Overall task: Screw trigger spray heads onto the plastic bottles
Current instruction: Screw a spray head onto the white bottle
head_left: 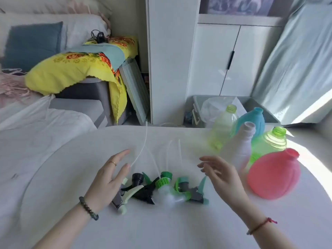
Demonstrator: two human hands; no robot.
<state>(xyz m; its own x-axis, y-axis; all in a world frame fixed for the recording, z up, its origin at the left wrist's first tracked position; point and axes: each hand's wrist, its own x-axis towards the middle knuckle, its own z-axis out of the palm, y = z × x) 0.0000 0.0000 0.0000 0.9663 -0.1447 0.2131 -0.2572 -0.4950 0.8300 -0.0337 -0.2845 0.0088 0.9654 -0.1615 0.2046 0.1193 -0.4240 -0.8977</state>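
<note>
Several trigger spray heads (158, 189) lie in a loose pile on the white table (161, 227), their thin white dip tubes (142, 150) pointing away from me. My left hand (107, 178) hovers open over the pile's left end, above a grey and cream head (122, 198). My right hand (222, 175) floats open just right of the pile, holding nothing. Uncapped bottles stand at the right: a pink round one (273, 175), a white one (240, 146), a green one (269, 142), a blue one (251, 121) and a pale yellow-green one (224, 123).
A grey bin with a plastic bag (215, 108) stands on the floor behind the table, beside white cabinets (224, 60). To the left are a sofa with a yellow flowered cloth (71, 69) and white bedding (36, 133).
</note>
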